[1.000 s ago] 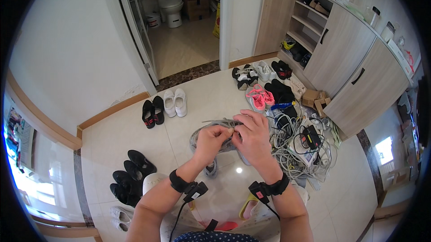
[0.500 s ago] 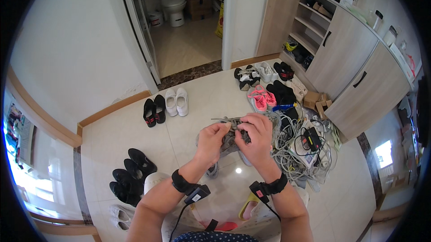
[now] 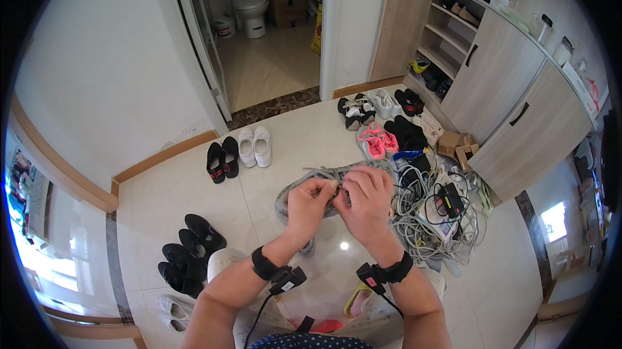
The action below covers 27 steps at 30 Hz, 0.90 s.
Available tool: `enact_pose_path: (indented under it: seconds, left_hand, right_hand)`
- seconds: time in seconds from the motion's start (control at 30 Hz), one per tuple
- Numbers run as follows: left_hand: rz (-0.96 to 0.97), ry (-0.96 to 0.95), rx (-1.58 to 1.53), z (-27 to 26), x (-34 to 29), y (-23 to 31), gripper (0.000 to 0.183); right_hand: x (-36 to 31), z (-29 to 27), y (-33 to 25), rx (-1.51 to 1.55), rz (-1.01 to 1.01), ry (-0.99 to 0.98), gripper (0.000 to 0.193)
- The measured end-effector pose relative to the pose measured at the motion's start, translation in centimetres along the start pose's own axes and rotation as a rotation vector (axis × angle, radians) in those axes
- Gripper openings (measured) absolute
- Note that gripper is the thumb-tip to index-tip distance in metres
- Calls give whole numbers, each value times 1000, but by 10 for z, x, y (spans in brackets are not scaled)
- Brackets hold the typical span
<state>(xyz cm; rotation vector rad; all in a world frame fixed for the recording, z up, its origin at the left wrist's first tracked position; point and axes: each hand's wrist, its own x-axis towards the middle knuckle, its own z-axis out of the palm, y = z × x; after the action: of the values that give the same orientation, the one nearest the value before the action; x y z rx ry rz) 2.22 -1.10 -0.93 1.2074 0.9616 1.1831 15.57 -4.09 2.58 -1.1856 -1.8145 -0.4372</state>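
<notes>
Both hands, left hand and right hand, pinch the laces of a grey shoe.
We judge the lacing midway; other pairs wait on the floor.

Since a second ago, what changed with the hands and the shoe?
Little changed. Both hands have stayed on the grey shoe, working its laces; the left hand and right hand drew slightly closer together over the shoe. Nothing was picked up or let go. The cable pile, the white shoes and the black shoes lie as before.
</notes>
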Motion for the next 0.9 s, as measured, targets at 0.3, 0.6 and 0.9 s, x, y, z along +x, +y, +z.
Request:
enact_pose_path:
  seconds: [0.3,0.6,0.9]
  left_hand:
    - [-61,79,-243,3,1,6,20]
    - [35,79,-59,5,-8,13,15]
    - [123,138,-183,11,-10,13,18]
  right_hand:
    - [-3,-2,4,121,70,66,25]
    - [1,-3,-1,76,32,7,22]
    - [-11,5,5,761,450,91,17]
